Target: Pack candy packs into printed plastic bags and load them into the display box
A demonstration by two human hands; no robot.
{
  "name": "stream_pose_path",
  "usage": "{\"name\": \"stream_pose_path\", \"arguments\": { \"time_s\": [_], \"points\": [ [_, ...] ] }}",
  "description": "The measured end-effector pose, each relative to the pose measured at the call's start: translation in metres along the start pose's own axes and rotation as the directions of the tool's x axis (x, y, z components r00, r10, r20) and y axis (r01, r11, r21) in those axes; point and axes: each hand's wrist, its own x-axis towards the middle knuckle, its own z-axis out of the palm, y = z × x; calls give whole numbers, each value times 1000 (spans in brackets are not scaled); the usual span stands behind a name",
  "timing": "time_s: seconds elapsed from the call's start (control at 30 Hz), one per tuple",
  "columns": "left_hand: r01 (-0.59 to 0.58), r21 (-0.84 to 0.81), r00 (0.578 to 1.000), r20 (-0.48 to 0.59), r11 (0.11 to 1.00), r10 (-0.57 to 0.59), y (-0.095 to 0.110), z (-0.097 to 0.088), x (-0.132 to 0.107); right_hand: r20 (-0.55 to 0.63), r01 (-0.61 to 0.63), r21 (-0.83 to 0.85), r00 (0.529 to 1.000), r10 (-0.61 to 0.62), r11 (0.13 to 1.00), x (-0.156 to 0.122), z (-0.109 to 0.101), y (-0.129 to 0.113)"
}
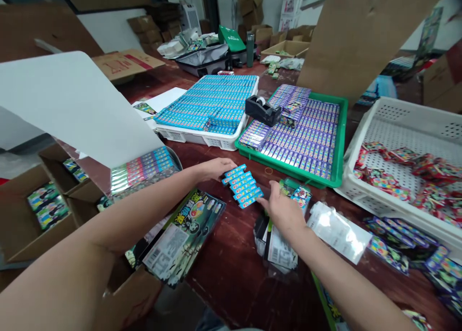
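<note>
Here, table (231, 244): dark reddish top, reaching out on all sides of the green tray (341, 143)
Cardboard sheet (353, 37): brown, standing tilted just behind the green tray, toward its right
White sheet (79, 105): slanting, well to the left of the green tray
White crate (382, 207): just right of the green tray, pierced with holes, a loose heap of red packets (433, 167) inside
White tray (202, 137): left of the green tray and a little farther back, filled with rows of blue boxes, a gap in the top layer at its near right
Purple boxes (299, 153): lined up inside the green tray, stacked higher along its left side
Picture cards (195, 225): dark pile, in front of the green tray and to its left
Right hand (285, 208): just in front of the green tray, thumb and forefinger spread apart, thumb tip at the near end of the short blue row (244, 186)
Left hand (214, 168): in front of the green tray and left of it, fingertips at the far end of the short blue row; cannot tell whether they grip it
Tape dispenser (262, 110): black, at the left side of the green tray
Short blue row: small boxes side by side with uneven ends, between the hands, in front of the green tray's near left corner
Rubber band (269, 171): lying close to the green tray's near edge
</note>
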Motion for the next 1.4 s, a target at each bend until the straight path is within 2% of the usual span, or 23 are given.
{"name": "stream_pose_path", "arguments": {
  "time_s": [0.1,0.23,0.33,0.4,0.53,0.6,0.67,0.77,0.87,1.07,1.13,1.2,1.23,1.3,1.33,1.4],
  "points": [
    [64,-45,997,42,997,-63,-4,1,-3,48,-83,151,996,76,985,6,5,1],
    [106,-79,990,107,991,-97,-5,7,-7,40,-52,281,998,42,958,18,12,6],
    [97,-110,993,77,989,-88,-5,10,-11,-8,-19,401,1000,24,916,25,15,12],
    [40,-142,999,31,989,-36,-5,10,-15,-72,26,480,997,10,877,29,13,17],
    [-175,-169,983,-89,970,162,-8,3,-25,-226,174,608,973,-41,775,36,9,26],
    [-248,-144,966,-105,958,235,-12,-3,-27,-264,221,641,963,-59,735,39,11,31],
    [-272,-105,961,-76,956,265,-17,-9,-26,-262,229,662,963,-67,714,43,18,35],
    [-259,-33,966,-10,965,259,-21,-15,-20,-210,196,692,976,-65,695,48,32,37],
    [-265,22,964,27,964,265,-14,-17,-14,-149,148,740,987,-54,656,52,39,34],
    [-319,40,943,113,947,313,16,-15,-20,4,17,885,999,-46,465,61,22,35],
    [-341,65,938,84,938,336,26,-13,-24,99,-65,914,993,-66,399,67,17,33],
    [-341,103,938,-25,935,345,34,-8,-26,196,-152,920,977,-88,362,75,17,25],
    [-320,102,938,-104,942,329,37,-4,-25,238,-191,915,967,-95,354,79,19,20],
    [-240,-8,947,-220,971,233,40,4,-22,304,-252,899,948,-96,359,86,24,8],
    [-194,-96,960,-224,976,169,39,8,-19,327,-272,888,941,-92,369,90,27,1],
    [-104,-237,988,-137,966,72,36,12,-14,357,-298,866,931,-78,403,96,32,-9]
  ]
}}
